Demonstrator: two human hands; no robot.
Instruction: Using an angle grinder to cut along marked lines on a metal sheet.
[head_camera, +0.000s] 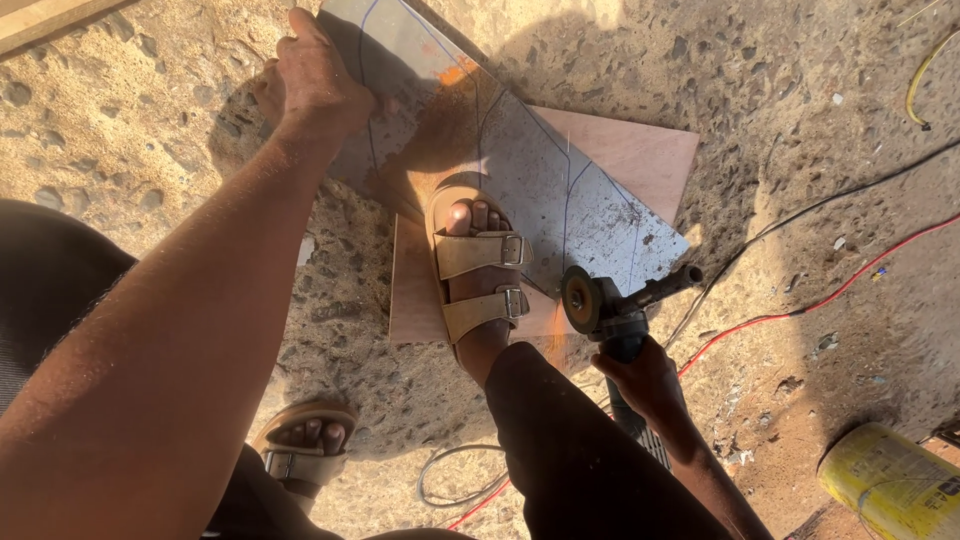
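Fingers (285, 75) of the left hand (310, 85) curl over the far left edge of a grey metal sheet (560, 190), pressing it down. Blue marker lines curve across the sheet, which lies on a thin plywood board (640, 150) on the rough concrete floor (820, 80). Its long axis runs from far left to near right. A sandalled foot (478, 270) stands on the sheet's near edge, pinning it. The right hand (645, 378) is wrapped closed around the body of an angle grinder (610, 310), held near and right of the foot. The grinder's disc (580, 298) hangs just off the sheet's near right corner, so the right hand is the closer one to that corner. Black and red cables (800, 305) trail right across the floor. A yellow can (890, 485) lies at the near right.
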